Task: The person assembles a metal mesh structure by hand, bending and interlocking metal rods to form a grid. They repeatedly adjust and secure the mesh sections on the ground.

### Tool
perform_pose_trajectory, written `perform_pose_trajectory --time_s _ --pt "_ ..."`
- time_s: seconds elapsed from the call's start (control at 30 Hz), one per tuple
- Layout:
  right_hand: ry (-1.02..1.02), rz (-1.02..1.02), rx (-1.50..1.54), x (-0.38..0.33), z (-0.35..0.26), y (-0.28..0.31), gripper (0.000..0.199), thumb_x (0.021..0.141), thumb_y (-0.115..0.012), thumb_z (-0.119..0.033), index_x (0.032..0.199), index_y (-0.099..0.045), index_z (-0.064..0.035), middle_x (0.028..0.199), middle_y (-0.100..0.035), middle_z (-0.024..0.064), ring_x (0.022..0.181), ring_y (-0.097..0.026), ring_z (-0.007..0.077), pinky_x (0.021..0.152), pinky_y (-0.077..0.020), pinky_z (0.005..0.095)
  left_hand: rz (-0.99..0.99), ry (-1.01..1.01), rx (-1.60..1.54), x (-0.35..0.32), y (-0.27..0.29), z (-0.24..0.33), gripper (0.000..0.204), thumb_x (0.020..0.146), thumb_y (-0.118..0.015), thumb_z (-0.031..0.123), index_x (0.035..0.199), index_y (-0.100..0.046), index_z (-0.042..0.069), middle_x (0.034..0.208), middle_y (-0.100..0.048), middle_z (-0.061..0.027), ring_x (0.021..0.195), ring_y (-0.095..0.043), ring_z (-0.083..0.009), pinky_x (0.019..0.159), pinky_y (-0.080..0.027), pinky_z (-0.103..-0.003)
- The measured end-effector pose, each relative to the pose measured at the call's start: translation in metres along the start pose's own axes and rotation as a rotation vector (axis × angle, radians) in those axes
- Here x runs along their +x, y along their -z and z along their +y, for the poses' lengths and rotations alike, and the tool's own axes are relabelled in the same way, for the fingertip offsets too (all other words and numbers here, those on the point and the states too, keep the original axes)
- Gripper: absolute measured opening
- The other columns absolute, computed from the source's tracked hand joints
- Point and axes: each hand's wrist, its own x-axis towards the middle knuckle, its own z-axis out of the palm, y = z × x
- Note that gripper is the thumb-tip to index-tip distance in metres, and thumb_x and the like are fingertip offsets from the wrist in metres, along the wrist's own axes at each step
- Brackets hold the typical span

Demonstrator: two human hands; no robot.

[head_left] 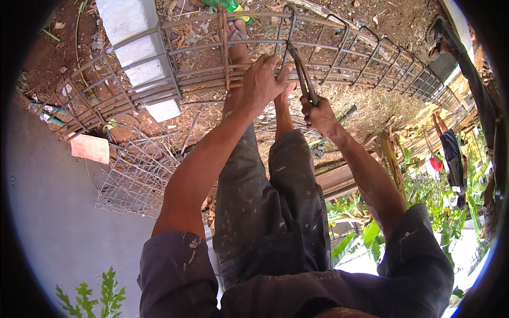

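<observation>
A long cage of steel rebar, with lengthwise bars and square stirrups, stretches across in front of me. My left hand is closed over its near bars, thumb and forefinger close together; the fingertips are partly hidden. In my right hand are the handles of a pair of pincers. Their jaws reach up to a crossing of a stirrup and a lengthwise bar, just right of my left hand. Whether any tie wire sits in the jaws is too small to tell.
A white block stands under the cage's left part. Wire mesh lies beside a grey wall, near a reddish brick. A green bottle lies beyond the cage. Other people appear at far right, one in dark trousers.
</observation>
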Motion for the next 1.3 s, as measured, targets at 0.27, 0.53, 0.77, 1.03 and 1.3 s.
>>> perform_pose_trajectory --time_s 0.27,0.53,0.77,1.03,1.3 --pt "-0.01 -0.214 0.278 0.006 0.008 0.008 0.031 0.096 -0.052 -0.028 0.113 -0.055 -0.001 0.078 -0.059 0.0074 0.061 -0.056 0.0165 0.05 -0.0463 0.0283 -0.185 0.661 -0.811 0.01 -0.053 0.021 0.043 0.086 -0.068 0.046 0.079 -0.064 0.004 0.064 -0.056 -0.0019 0.056 -0.052 -0.0101 0.05 -0.04 -0.026" --pt "-0.115 -0.438 -0.187 -0.011 -0.087 0.079 0.054 0.096 -0.049 -0.034 0.131 -0.045 0.0072 0.119 -0.057 0.03 0.107 -0.061 0.0344 0.077 -0.0576 0.0391 0.179 0.706 -1.171 0.015 -0.077 0.061 0.047 0.084 -0.066 0.054 0.074 -0.053 0.01 0.051 -0.041 0.0034 0.039 -0.035 -0.0079 0.038 -0.029 -0.025" --pt "-0.166 -0.43 -0.201 -0.005 -0.087 0.082 0.046 0.097 -0.05 -0.031 0.128 -0.046 0.002 0.107 -0.058 0.0218 0.099 -0.062 0.0339 0.079 -0.0564 0.0463 0.283 0.726 -1.309 0.021 -0.084 0.071 0.049 0.083 -0.068 0.054 0.073 -0.052 0.009 0.053 -0.043 0.003 0.041 -0.035 -0.007 0.037 -0.026 -0.023" --pt "-0.166 -0.348 0.364 -0.019 -0.036 0.026 0.033 0.098 -0.047 -0.034 0.111 -0.049 -0.0033 0.084 -0.057 0.0095 0.066 -0.059 0.0206 0.058 -0.0535 0.0389 0.004 0.735 -1.49 0.01 -0.059 0.054 0.035 0.086 -0.068 0.04 0.089 -0.056 0.007 0.074 -0.061 -0.0104 0.059 -0.06 -0.0192 0.053 -0.051 -0.031" --pt "0.0 -0.283 0.223 -0.016 -0.02 0.028 0.037 0.085 -0.072 -0.031 0.102 -0.055 -0.0027 0.078 -0.063 0.0085 0.06 -0.062 0.017 0.051 -0.0506 0.0303 -0.172 0.791 -1.683 0.018 -0.063 0.045 0.013 0.095 -0.053 0.014 0.104 -0.053 0.004 0.074 -0.057 -0.0084 0.065 -0.058 -0.0224 0.062 -0.052 -0.037"
